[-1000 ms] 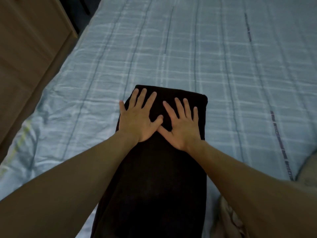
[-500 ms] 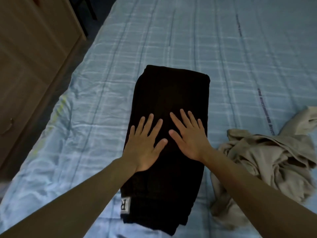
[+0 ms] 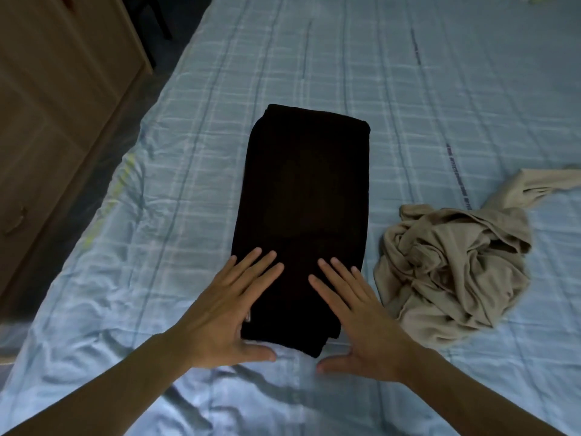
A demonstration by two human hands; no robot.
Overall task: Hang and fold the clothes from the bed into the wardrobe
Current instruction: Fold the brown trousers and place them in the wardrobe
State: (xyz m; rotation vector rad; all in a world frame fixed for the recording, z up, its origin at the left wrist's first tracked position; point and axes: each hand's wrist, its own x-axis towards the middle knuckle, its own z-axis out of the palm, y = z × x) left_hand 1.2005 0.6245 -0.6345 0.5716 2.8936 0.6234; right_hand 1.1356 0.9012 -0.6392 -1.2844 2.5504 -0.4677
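A black garment [image 3: 301,196] lies folded into a long rectangle on the light blue checked bed [image 3: 393,89]. My left hand [image 3: 232,313] rests flat on its near left corner, fingers straight and spread. My right hand [image 3: 358,313] lies flat on the near right corner in the same way. Both thumbs stretch along the sheet just in front of the garment's near edge. A crumpled beige garment [image 3: 452,262] lies on the bed to the right of the black one.
A wooden wardrobe or drawer unit [image 3: 53,99] stands along the left side of the bed, with a narrow dark gap of floor [image 3: 157,14] beyond it. The sheet is wrinkled near the front edge.
Both hands have slid toward me along the black garment, from its far end to its near edge. The view has pulled back, bringing the beige garment into sight.
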